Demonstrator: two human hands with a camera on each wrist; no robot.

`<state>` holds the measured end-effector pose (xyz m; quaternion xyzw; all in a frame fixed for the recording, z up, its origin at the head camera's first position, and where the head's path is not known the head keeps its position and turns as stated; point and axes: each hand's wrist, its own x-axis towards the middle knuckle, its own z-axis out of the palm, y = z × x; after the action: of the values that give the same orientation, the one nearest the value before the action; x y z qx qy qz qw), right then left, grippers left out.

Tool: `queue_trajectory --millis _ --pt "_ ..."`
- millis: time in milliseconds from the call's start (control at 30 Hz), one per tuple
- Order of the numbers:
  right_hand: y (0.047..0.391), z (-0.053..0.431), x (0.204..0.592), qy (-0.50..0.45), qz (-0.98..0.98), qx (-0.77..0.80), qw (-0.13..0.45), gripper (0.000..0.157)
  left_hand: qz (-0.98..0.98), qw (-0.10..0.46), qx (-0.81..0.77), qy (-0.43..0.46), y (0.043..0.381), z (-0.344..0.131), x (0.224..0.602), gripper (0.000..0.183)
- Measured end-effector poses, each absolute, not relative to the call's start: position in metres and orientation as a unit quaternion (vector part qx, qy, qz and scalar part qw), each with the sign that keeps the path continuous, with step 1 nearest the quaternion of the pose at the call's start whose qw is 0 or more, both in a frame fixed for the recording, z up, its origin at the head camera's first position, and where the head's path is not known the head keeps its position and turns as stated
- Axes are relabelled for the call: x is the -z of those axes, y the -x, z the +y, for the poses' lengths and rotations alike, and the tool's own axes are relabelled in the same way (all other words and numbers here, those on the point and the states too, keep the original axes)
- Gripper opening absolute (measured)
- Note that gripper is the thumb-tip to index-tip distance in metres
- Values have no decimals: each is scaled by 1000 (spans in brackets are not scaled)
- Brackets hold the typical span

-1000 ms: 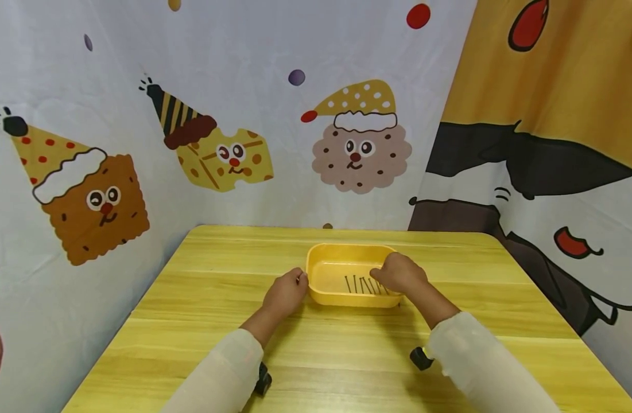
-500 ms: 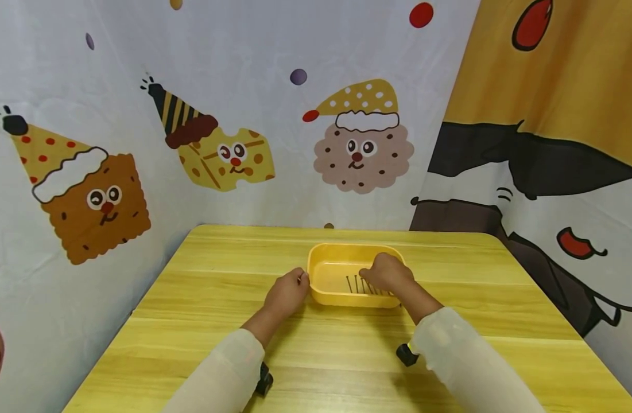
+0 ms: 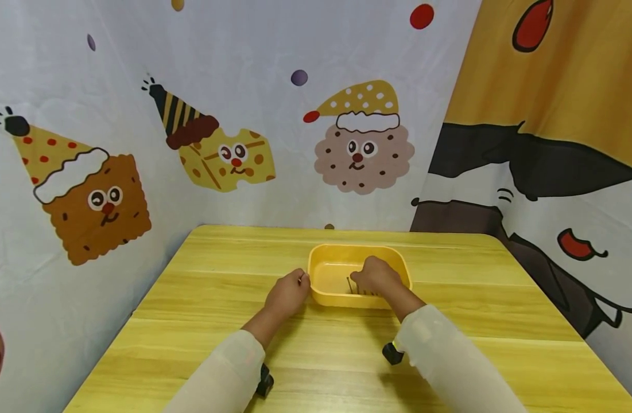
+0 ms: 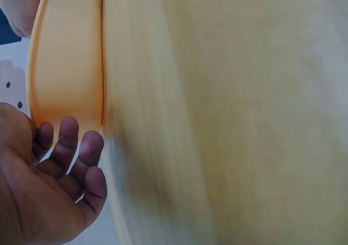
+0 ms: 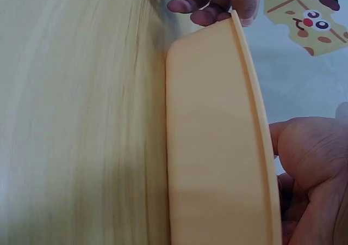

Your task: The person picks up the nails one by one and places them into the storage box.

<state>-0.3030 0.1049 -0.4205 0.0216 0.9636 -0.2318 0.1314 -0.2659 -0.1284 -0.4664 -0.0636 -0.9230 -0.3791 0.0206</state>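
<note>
A yellow plastic tray [image 3: 331,299] sits on the table, with a row of thin dark screws or nails [image 3: 349,285] along the near side of its floor. My left hand [image 3: 289,291] pinches the tray's left end, thumb at the rim and fingers against the outer wall, as the left wrist view shows with that hand [image 4: 49,185] large. My right hand [image 3: 379,276] reaches over the near rim into the tray, above the row, and covers most of it. In the right wrist view the right fingers [image 5: 287,196] go down behind the tray wall; I cannot tell whether they hold a piece.
The wood-grain table [image 3: 217,252] extends on all sides of the tray. Behind and beside it hangs a cartoon-printed cloth [image 3: 274,34]. A black wrist device [image 3: 393,353] shows below the right sleeve, another [image 3: 264,381] below the left.
My right hand has moved leftward inside the tray along the row, from its right end towards the left, covering more of the thin pieces. My left hand keeps its hold on the tray.
</note>
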Motion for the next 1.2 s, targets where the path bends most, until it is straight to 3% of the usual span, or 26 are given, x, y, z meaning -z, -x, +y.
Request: queue_trajectory --millis 1200 --pt "316 74 444 -27 966 221 133 40 -922 27 381 65 265 -129 467 30"
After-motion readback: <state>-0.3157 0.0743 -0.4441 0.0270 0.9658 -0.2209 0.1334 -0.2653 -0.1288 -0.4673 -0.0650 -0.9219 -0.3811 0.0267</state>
